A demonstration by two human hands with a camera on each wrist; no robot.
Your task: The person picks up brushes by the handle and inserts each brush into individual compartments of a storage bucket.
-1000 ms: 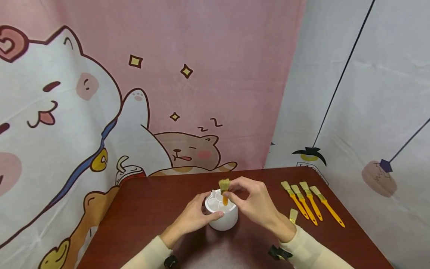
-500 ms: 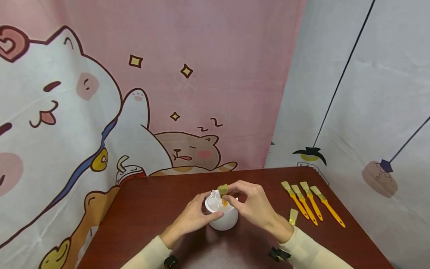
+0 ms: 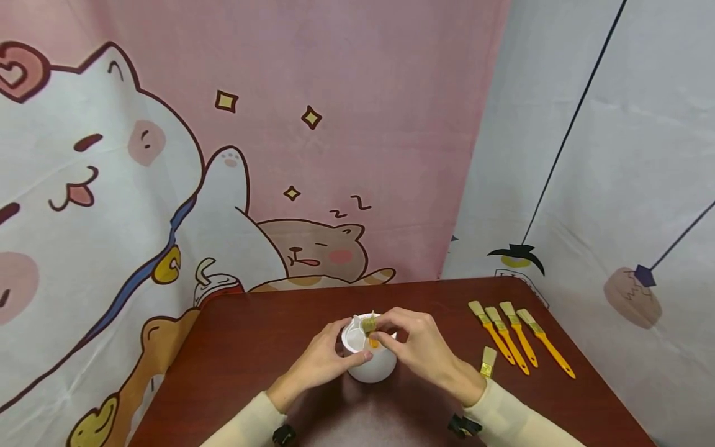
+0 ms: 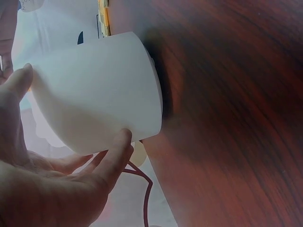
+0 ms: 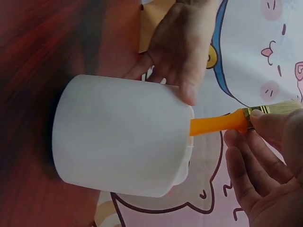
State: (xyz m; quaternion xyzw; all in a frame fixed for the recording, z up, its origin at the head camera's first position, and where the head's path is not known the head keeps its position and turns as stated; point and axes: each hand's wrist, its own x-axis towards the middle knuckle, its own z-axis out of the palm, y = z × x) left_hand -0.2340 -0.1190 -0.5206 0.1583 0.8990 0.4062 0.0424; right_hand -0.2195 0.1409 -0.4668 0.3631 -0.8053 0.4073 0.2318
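Note:
A white round holder (image 3: 371, 366) with inner dividers stands on the table in front of me. My left hand (image 3: 321, 359) grips its left side, thumb at the near rim; in the left wrist view the fingers (image 4: 120, 146) curl round its wall. Above the holder my right hand (image 3: 416, 341) pinches a paintbrush (image 5: 218, 124) near its metal band, bristles up. The lower end of its orange handle is hidden inside the holder. Which compartment it sits in I cannot tell.
Several yellow-handled paintbrushes (image 3: 505, 338) lie side by side on the right of the brown table (image 3: 268, 323). Another paintbrush (image 3: 488, 360) lies closer, partly hidden by the right forearm. A printed cloth (image 3: 357, 124) hangs behind the table.
My right hand has lowered the paintbrush, and less of its handle shows above the holder's rim. The left hand keeps its place on the holder.

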